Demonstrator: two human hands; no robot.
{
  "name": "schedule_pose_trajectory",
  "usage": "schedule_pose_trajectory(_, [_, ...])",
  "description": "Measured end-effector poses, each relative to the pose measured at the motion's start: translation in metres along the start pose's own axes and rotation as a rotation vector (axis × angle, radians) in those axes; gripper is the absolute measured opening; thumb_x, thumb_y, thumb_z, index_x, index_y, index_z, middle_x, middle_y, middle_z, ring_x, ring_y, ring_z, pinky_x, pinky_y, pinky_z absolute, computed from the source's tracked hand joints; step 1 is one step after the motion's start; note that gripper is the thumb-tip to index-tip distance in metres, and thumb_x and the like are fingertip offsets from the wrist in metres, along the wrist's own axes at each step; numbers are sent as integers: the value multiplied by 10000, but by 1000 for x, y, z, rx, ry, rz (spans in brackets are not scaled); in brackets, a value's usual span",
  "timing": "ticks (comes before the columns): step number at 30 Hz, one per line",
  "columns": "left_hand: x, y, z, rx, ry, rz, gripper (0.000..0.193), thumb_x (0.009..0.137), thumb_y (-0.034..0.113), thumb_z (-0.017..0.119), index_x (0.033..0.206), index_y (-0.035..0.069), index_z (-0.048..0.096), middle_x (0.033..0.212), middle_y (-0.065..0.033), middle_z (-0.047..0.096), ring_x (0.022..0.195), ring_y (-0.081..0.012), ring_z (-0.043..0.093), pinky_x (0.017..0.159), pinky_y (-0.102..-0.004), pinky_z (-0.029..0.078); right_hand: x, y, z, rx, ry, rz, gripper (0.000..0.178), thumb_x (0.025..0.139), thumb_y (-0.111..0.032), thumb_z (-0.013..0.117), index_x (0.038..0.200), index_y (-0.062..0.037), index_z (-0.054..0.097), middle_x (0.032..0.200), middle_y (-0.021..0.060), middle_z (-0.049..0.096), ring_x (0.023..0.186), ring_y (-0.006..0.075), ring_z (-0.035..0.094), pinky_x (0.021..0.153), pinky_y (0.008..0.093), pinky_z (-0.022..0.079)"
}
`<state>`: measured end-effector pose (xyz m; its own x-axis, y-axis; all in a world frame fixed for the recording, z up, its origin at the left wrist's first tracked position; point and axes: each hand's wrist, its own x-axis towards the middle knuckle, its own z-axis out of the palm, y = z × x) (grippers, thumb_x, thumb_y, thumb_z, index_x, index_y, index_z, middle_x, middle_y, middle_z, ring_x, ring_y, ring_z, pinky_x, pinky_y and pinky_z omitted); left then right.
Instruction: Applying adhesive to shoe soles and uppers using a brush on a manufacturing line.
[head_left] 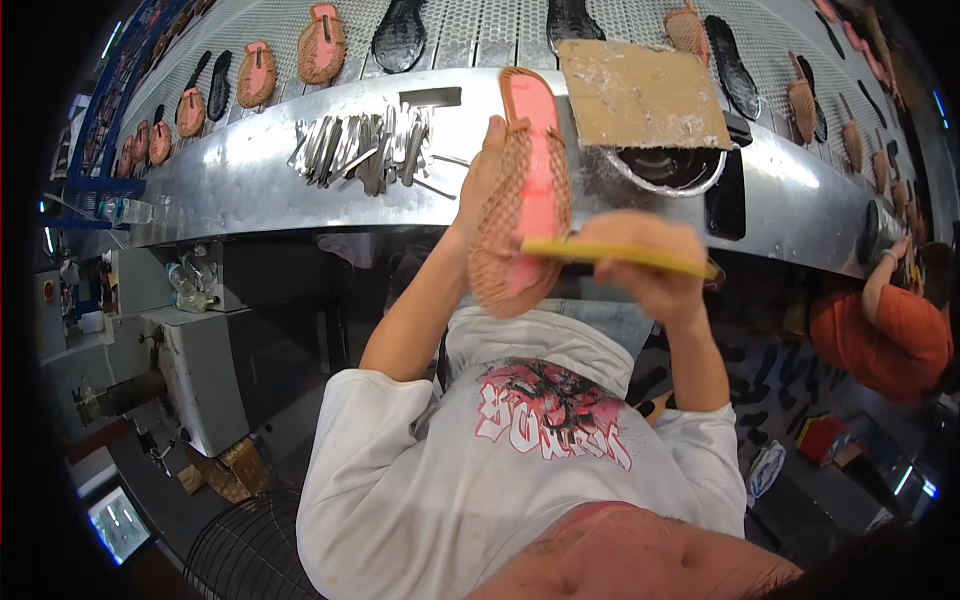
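My left hand (481, 182) is closed round the side of a tan woven shoe upper (495, 225) on a last, its underside turned up and showing a pink insole (540, 165). In my right hand (655, 250), blurred by motion, is a long yellow stick-shaped tool (590, 252). One end of it lies over the pink insole toward the heel; whether it carries bristles cannot be made out. Just right of the shoe, a round pot (680, 188) with dark contents sits on the metal bench, partly covered by a stained piece of cardboard (645, 95).
Thin grey-black strips (365, 150) lie piled on the metal bench (250, 190). Beyond it, a perforated conveyor (470, 30) carries tan uppers (257, 75) and black soles (399, 35). At the right, another person in an orange shirt (880, 335) reaches to the bench.
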<state>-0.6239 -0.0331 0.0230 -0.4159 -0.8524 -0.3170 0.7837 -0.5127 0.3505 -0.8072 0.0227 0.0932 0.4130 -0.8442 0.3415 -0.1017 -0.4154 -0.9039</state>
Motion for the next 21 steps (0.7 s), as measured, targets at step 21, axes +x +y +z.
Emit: schedule_pose_trajectory(21, [-7,-25,-47,223,-53,-79,570,963,496,330,1121,-13,532,909,-83,620,769,-151,616,692,-275,525,-3,-5,8,-373,-125,-470,287,678,-52,682,957,10,661,892,124,640,800,267,643,721,337,536])
